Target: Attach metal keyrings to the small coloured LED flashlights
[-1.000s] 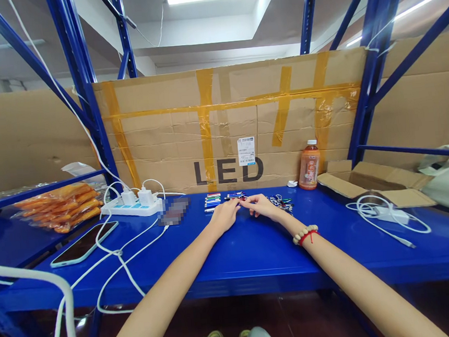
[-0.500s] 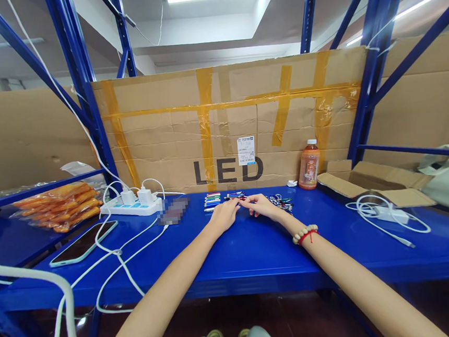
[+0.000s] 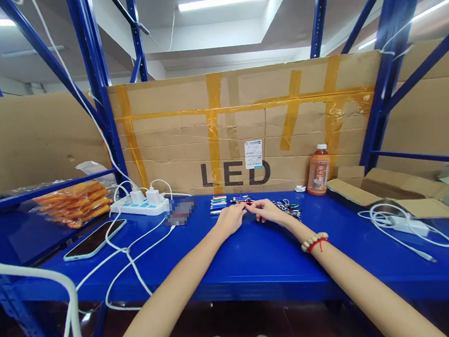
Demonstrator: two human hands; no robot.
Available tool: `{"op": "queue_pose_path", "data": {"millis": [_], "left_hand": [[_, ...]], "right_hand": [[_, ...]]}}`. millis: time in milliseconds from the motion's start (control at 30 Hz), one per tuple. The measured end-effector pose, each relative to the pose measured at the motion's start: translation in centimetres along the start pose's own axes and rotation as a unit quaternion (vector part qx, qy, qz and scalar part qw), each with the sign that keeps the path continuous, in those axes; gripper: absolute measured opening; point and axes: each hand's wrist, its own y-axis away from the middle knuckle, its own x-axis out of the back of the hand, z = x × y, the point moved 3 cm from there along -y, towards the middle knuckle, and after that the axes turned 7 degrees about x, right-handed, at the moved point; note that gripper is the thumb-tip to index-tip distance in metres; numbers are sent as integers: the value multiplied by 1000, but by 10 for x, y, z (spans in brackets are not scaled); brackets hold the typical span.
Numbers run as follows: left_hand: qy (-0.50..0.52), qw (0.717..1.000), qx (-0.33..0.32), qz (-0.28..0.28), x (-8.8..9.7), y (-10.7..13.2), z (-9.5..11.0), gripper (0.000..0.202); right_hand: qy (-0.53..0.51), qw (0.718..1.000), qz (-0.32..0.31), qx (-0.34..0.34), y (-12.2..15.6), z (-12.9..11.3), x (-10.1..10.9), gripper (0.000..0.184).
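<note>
Both hands have shifted slightly right in frame, pose unchanged. At centre, left hand (image 3: 232, 218) and right hand (image 3: 269, 210), fingers curled, pinch a small red piece (image 3: 248, 203) together over the blue shelf (image 3: 256, 262), beside coloured pens (image 3: 218, 202).

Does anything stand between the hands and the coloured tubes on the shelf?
Nothing visible does. The left hand and right hand meet fingertip to fingertip at the near edge of the tubes; the keyrings lie off to the right.
</note>
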Motion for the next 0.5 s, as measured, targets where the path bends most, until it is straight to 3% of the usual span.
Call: {"op": "queue_pose_path", "data": {"millis": [500], "left_hand": [[-6, 1000, 0, 1, -2, 1, -2, 21]], "right_hand": [[45, 996, -66, 28, -7, 10, -5, 63]]}}
